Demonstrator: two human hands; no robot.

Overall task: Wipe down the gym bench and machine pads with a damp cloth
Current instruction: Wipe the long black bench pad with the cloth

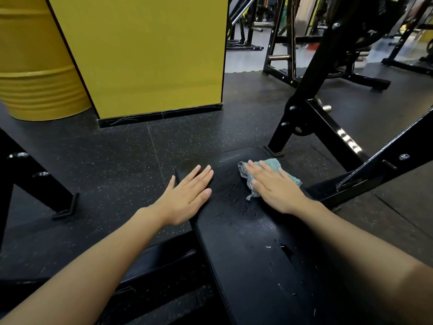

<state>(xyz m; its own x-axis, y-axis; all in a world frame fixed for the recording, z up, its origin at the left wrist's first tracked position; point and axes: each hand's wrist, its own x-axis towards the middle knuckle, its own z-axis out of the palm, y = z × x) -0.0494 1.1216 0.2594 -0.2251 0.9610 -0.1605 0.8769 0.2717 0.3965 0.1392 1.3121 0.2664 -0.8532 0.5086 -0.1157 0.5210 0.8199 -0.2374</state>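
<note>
The right hand [275, 186] lies flat, fingers straight and together, pressing a crumpled teal woven cloth [271, 170] onto the long black padded gym bench [248, 242] near its far right corner. The left hand [187, 195] rests palm-down with fingers extended on the bench's far left edge, holding nothing; wet streaks glisten on the pad between the hands.

Teal cloth [273, 174] with a grey-white woven edge, on a black bench pad [246, 231]; dark floor [117, 160] flecked, perhaps yellow; plain yellow wall [145, 55].
</note>
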